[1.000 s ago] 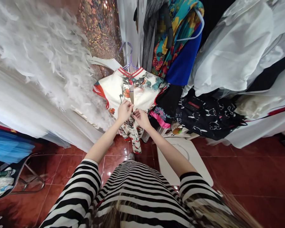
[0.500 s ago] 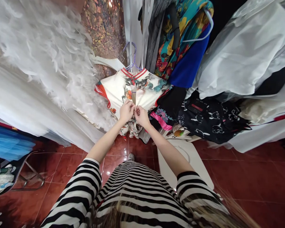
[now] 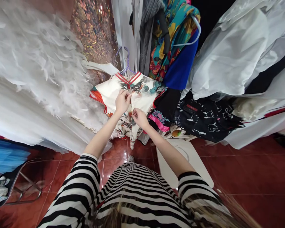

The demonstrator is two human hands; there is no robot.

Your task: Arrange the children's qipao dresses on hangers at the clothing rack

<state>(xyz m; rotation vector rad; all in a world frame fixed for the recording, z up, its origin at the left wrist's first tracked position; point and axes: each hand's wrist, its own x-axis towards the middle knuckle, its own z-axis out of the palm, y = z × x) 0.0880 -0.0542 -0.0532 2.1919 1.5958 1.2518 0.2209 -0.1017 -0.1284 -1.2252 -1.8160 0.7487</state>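
Note:
A white sleeveless dress [image 3: 142, 101] with a floral print and red trim hangs in front of me on a purple hanger [image 3: 127, 63]. My left hand [image 3: 123, 100] is closed at the upper chest, its thumb and fingertips pinching the front edge below the collar. Lower down, my right hand [image 3: 140, 117] has its fingers curled on the same front edge, near the waist. The dress's lower part hangs bunched beneath my hands. Whatever fastener lies between the fingertips is too small to make out.
White feathered gowns [image 3: 49, 63] hang at left, beside a sequined dress [image 3: 95, 28]. To the right are a blue garment [image 3: 184, 69], a black printed garment [image 3: 204, 118] and white satin [image 3: 232, 53]. A white stool [image 3: 171, 167] stands on the red tiled floor [image 3: 239, 171].
My hands have moved apart: the left went up toward the collar, the right slid slightly down. The gap in the dress front looks narrower. The view has shifted a little.

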